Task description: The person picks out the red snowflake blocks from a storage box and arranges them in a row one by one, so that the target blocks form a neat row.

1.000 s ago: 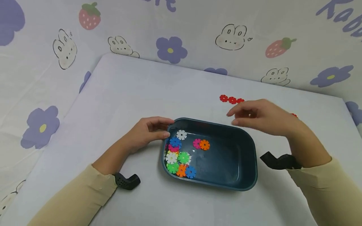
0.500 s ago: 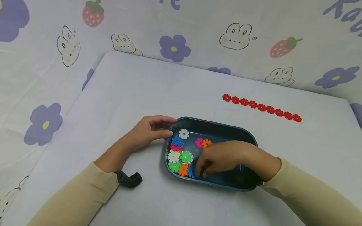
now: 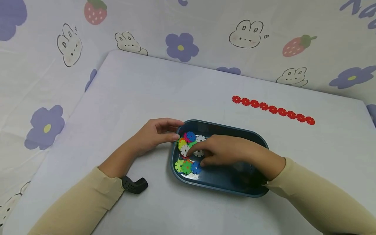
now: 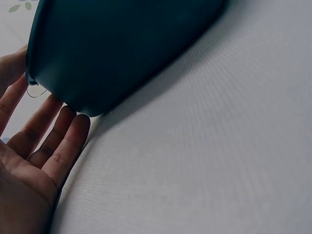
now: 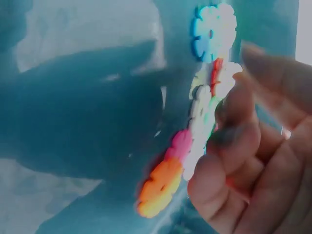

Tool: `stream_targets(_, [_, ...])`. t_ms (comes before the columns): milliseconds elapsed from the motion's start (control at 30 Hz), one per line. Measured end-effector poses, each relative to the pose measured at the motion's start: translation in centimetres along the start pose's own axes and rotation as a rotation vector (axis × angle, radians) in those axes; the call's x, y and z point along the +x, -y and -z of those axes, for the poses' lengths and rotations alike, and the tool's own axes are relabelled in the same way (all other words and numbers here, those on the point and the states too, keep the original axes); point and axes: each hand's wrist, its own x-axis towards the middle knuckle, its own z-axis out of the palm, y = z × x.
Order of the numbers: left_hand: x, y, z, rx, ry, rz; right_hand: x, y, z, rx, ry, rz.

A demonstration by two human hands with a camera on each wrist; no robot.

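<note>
A dark teal plastic basin (image 3: pixel 223 191) sits on the table with several flower-shaped plastic discs gathered at its left end. They include a blue disc (image 3: pixel 196 168), a yellow-green disc (image 3: pixel 179 165) and a white disc (image 3: pixel 185 150). My left hand (image 3: pixel 155 133) holds the basin's left corner, thumb at the rim and fingers against the outer wall (image 4: pixel 97 58). Inside the basin, my right hand (image 3: pixel 224 150) reaches over the discs, its index fingertip touching them. No disc shows between its thumb and index finger. An orange disc (image 5: pixel 160 187) and a pink disc (image 5: pixel 179 144) appear beside it in the right wrist view.
Behind the basin, a slanting row of several red flower discs (image 3: pixel 273 109) lies on the white tabletop (image 3: pixel 152 88). A patterned cloth (image 3: pixel 211 29) hangs beyond the table's back edge. A black wrist mount (image 3: pixel 135 185) juts from the left sleeve.
My right hand has come from above the basin's far edge down inside it, then toward the left end. The discs there have been shifted about. The left hand stays at the corner.
</note>
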Motion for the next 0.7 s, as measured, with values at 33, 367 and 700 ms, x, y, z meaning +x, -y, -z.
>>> stream_targets(33, [0.0, 0.0, 0.0, -0.004, 0.002, -0.002, 0.2, 0.1, 0.0, 0.005, 0.004, 0.011])
stream_targets(367, [0.1, 0.0, 0.0, -0.022, 0.015, -0.014, 1.1, 0.5, 0.1, -0.046, -0.097, -0.147])
stream_targets(700, [-0.1, -0.1, 0.0, -0.036, 0.008, -0.012, 1.7, 1.2, -0.3, -0.104, -0.080, 0.002])
